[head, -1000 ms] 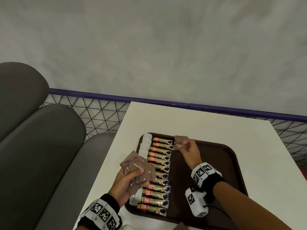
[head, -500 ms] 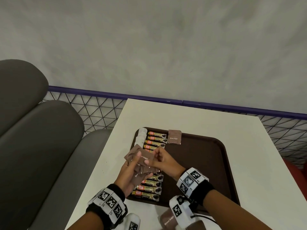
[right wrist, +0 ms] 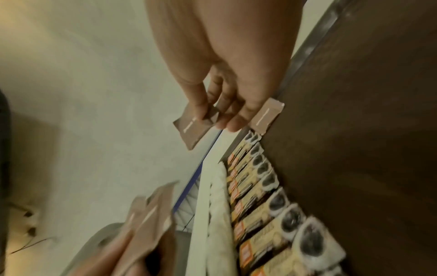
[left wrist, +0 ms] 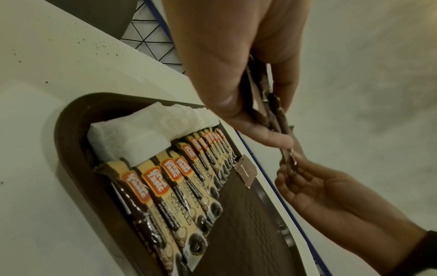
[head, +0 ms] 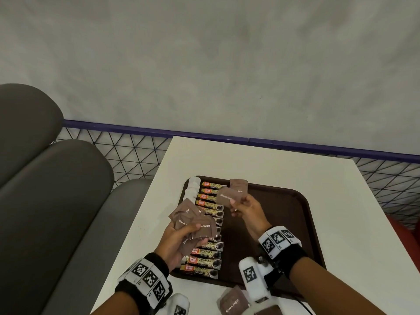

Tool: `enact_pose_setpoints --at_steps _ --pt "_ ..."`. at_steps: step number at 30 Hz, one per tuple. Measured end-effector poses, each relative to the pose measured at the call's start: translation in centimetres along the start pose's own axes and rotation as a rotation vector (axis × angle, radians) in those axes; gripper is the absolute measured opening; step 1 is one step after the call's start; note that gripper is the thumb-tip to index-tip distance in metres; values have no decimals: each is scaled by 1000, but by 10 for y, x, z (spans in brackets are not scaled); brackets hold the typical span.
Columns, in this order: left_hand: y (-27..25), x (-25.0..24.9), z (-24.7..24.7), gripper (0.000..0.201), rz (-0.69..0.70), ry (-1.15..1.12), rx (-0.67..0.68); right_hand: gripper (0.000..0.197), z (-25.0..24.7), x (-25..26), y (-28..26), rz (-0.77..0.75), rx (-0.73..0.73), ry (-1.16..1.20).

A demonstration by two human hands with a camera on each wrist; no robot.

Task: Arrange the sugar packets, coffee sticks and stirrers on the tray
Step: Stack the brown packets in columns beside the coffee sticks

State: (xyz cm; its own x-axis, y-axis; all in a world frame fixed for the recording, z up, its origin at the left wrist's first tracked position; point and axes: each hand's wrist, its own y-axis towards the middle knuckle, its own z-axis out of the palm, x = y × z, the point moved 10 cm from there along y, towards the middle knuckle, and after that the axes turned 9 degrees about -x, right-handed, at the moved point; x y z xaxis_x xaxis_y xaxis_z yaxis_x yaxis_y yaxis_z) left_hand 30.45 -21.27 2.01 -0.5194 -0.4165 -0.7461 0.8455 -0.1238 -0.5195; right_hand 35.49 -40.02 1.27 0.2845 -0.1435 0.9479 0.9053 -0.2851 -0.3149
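My left hand grips a fanned bunch of brown sugar packets above the left side of the dark brown tray. My right hand pinches a single brown sugar packet over the tray's far part, just short of another brown packet that lies flat there. A column of coffee sticks runs down the tray's left side. The right wrist view shows the pinched packet beside the lying packet. The left wrist view shows the bunch edge-on.
White folded paper pieces line the tray's left rim beside the sticks. A loose brown sugar packet lies on the white table near me. Grey seat cushions stand to the left, and a wire mesh barrier runs behind.
My right hand left one packet at the tray's far end, came back to the left hand's bunch, took a packet and has carried it toward the far end again.
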Motion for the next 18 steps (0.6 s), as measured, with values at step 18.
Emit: enact_pose_setpoints --at_steps 18 --pt "16 -11 -30 25 -33 -55 -20 15 -50 -25 92 -6 -307 -610"
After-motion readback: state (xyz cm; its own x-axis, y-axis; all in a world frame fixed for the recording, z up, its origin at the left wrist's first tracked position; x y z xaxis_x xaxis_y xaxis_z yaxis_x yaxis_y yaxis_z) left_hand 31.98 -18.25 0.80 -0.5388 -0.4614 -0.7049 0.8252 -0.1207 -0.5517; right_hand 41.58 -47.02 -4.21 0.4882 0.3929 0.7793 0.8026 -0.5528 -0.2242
